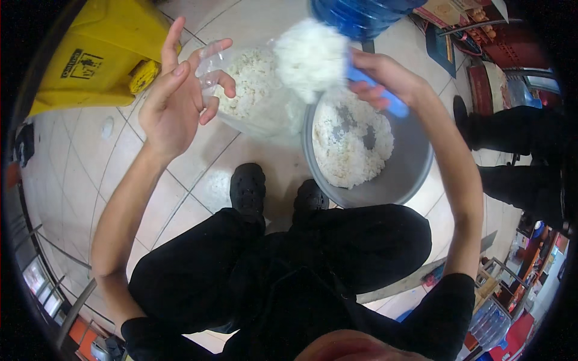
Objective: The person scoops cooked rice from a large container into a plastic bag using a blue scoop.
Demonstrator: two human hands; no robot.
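My left hand (174, 110) has its fingers spread at the mouth of a clear plastic bag (280, 119). The thin film is hooked around several fingers, while the thumb stays free. White cooked rice (250, 83) lies inside the bag. My right hand (384, 74) grips the blue handle of a scoop (397, 106). A large clump of rice (311, 58), blurred by motion, covers the scoop's head and hangs over the bag's right side. Beneath that hand stands a grey basin (411, 167), with more rice (334, 158) spread along its left side.
A yellow plastic jerrycan (113, 58) stands at the upper left, and a blue water jug (368, 18) at the top. Another person's dark-clad legs (519, 131) are at the right. My shoes (248, 187) rest on the tiled floor (131, 180), close to the basin.
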